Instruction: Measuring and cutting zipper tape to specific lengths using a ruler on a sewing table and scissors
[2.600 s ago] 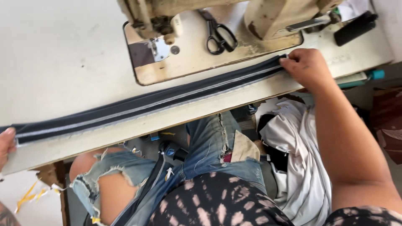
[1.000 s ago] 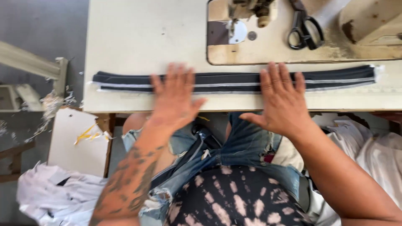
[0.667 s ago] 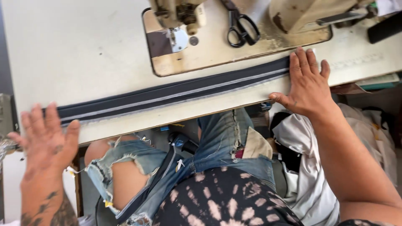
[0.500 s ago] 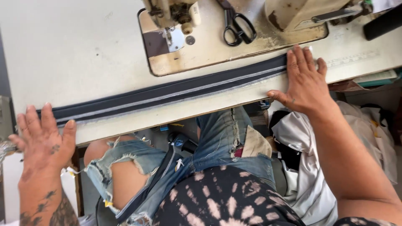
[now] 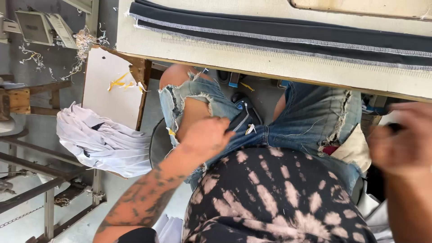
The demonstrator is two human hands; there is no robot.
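A long dark fabric strip [image 5: 288, 38] with pale stitched edges lies along the front of the cream sewing table [image 5: 252, 63]. Both hands are off it and down at my lap. My left hand [image 5: 204, 137] rests on my thigh over the ripped jeans [image 5: 310, 119], its fingertips against a black strap or pouch [image 5: 243, 118] between my legs; whether it grips this is unclear. My right hand [image 5: 405, 139] is blurred at the right edge beside my hip, with something small and dark at its fingertips that I cannot identify.
A heap of white cloth [image 5: 101, 141] lies on the floor at the left, beside a pale board [image 5: 110, 101] leaning under the table. Metal frame bars [image 5: 40, 189] and thread scraps [image 5: 81, 40] are further left. More white fabric shows at the lower right.
Both hands left the strip and dropped from the table to my lap. My view tilted down, so the sewing machine and scissors are out of sight.
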